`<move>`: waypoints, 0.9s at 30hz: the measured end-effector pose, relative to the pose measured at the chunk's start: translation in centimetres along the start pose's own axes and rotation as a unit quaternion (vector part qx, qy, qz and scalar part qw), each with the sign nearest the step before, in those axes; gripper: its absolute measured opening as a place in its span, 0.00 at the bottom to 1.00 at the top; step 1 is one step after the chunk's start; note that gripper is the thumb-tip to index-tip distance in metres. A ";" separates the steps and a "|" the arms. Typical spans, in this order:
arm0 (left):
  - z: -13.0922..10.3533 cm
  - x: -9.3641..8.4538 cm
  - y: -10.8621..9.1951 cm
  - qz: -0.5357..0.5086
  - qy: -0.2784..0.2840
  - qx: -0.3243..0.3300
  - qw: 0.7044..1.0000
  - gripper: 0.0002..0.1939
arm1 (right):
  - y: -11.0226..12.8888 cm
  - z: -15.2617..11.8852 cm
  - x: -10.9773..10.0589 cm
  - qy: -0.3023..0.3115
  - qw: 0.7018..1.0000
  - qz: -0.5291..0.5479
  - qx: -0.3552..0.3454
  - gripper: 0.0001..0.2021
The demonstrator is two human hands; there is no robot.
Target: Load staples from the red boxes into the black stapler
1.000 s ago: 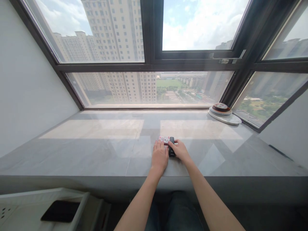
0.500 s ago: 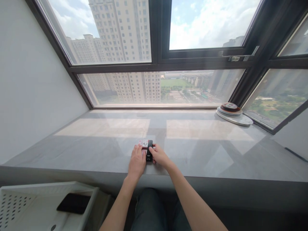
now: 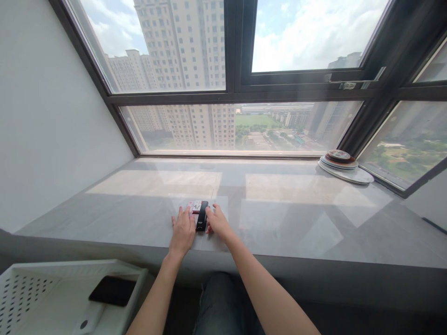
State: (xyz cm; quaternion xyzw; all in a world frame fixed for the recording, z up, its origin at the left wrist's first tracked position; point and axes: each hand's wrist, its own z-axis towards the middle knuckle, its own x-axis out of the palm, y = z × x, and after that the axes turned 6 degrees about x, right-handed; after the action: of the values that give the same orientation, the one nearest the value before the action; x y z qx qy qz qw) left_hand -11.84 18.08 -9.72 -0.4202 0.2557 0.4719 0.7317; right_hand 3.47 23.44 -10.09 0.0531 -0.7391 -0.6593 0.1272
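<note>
Had the left hand (image 3: 183,232) spread open, gripping nothing, with its fingers against the small pink-and-white box (image 3: 195,207) on the pale ledge (image 3: 279,232). Had the right hand (image 3: 218,223) at the right side of the black stapler (image 3: 202,216), thumb by its edge; could not tell a closed grip from a loose one. Saw the stapler between both hands, touching or just beside the box. Saw stacked plates (image 3: 338,160) near the window (image 3: 244,97), and a dark phone (image 3: 112,291) in the white basket (image 3: 84,263).

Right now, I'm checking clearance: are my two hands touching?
Apart: the head view shows the black object between the left hand and right hand.
</note>
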 end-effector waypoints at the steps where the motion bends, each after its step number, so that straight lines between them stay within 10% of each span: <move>1: -0.1 -0.6 -0.5 -0.007 -0.011 -0.007 1.000 0.24 | 0.1 -0.5 -0.9 -0.018 1.000 -0.005 -0.005 0.32; 7: -0.7 -3.1 -6.6 -0.064 -0.114 0.028 0.991 0.19 | 1.4 -5.6 -11.9 -0.152 0.979 -0.087 -0.100 0.25; 12: -0.2 0.9 -13.8 -0.107 0.072 0.172 0.977 0.19 | 2.0 -9.7 -20.0 -0.184 0.849 -0.473 -0.147 0.25; 18: 0.2 6.5 -15.6 -0.006 0.151 0.151 0.977 0.31 | 1.4 -11.3 -20.0 -0.160 0.717 -0.677 -0.048 0.30; 27: 0.1 6.8 -15.1 0.006 0.152 0.158 0.976 0.31 | 1.8 -11.4 -19.3 -0.164 0.707 -0.685 -0.057 0.30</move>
State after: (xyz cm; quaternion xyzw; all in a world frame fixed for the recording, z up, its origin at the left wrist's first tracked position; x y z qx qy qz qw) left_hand 4.72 18.35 -9.26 -0.3641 0.4379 0.3608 0.7386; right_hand 25.16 17.44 -9.49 0.4284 -0.4694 -0.6044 -0.4804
